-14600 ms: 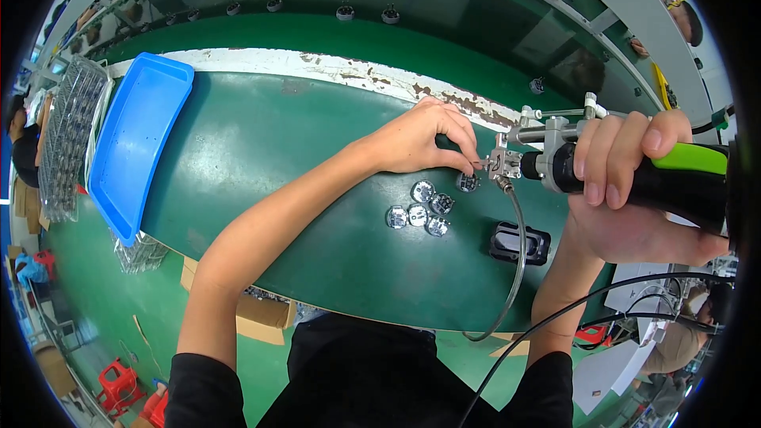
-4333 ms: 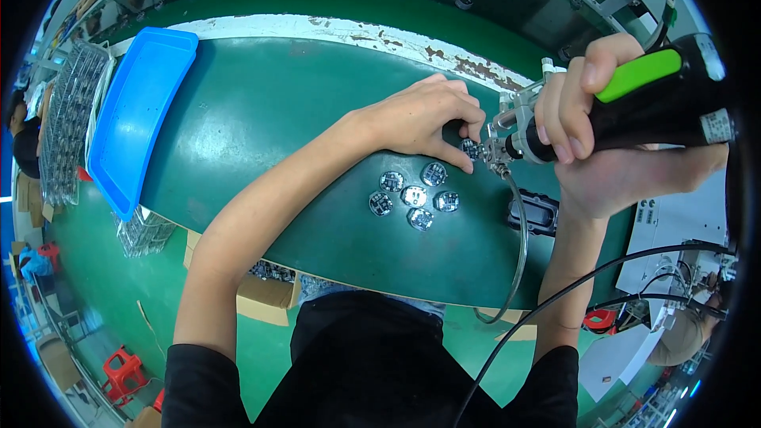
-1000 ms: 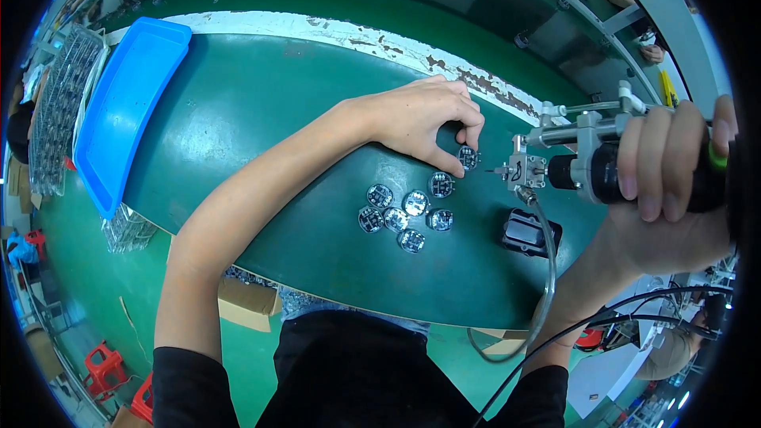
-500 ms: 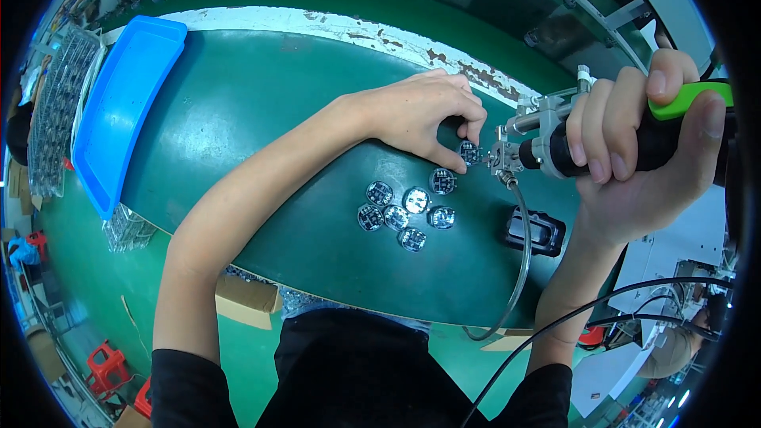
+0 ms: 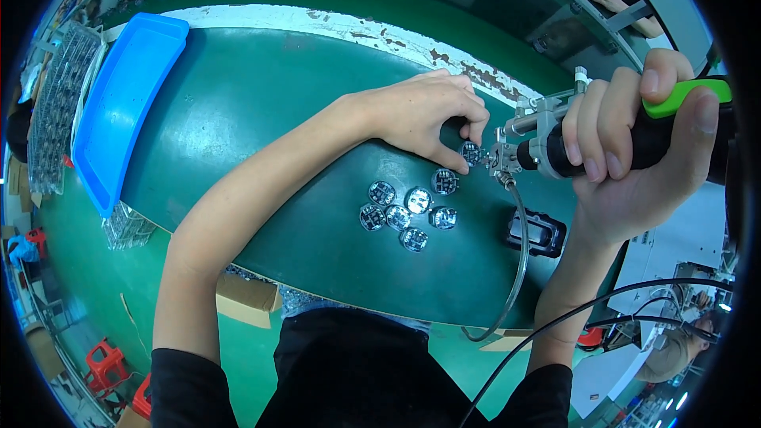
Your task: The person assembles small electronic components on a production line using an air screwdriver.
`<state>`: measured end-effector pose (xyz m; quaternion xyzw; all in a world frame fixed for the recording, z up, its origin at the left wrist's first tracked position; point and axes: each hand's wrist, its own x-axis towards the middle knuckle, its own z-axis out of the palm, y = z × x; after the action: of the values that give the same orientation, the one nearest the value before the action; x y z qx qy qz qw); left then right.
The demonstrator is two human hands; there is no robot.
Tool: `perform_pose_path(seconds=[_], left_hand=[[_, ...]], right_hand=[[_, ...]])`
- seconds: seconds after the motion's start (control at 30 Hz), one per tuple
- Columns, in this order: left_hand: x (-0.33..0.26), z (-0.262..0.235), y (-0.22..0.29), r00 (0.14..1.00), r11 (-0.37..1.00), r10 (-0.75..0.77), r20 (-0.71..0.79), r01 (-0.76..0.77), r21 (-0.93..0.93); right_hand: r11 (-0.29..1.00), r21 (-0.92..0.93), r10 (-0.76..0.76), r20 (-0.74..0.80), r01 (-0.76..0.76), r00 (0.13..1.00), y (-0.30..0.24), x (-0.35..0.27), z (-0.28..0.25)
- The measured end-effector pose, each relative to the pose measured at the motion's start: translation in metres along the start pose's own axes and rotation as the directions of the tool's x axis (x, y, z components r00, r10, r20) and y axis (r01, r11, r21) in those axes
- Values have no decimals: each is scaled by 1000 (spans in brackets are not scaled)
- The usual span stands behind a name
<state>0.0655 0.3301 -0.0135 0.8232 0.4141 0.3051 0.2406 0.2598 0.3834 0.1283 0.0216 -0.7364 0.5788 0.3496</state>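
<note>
Silver disc [image 5: 471, 153] pinched before tool [image 5: 648, 147]

My left hand [image 5: 432, 115] grips the disc between thumb and finger over the green table [image 5: 261, 111]; my right hand [image 5: 630, 139] is wrapped around the tool, its metal head [image 5: 503, 156] just beside the disc, contact too small to tell. Good work here means bracing the disc firmly and keeping the head square to it. Seven more discs [image 5: 398, 217] lie near; beyond, a black case [image 5: 537, 232] and a blue tray [image 5: 131, 111].
</note>
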Motion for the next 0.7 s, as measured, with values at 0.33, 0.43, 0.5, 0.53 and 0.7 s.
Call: perform_pose_path(seconds=[0.33,0.43,0.5,0.53,0.7], left_hand=[[0,0,0,1000,1000,6,-12,-6,-4],[-1,0,-1,1000,1000,11,-19,-12,-2],[-1,0,-1,1000,1000,16,-19,-16,-5],[0,0,-1,1000,1000,21,-20,-21,-7],[-1,0,1,1000,1000,9,-18,-9,-11]], right_hand=[[991,-94,-92,48,96,995,2,3,6],[997,-54,-62,16,63,998,5,2,5],[999,-29,-41,-6,41,999,6,2,3],[999,-16,-30,-17,29,999,7,2,3],[1000,-2,-7,-3,7,1000,6,4,0]])
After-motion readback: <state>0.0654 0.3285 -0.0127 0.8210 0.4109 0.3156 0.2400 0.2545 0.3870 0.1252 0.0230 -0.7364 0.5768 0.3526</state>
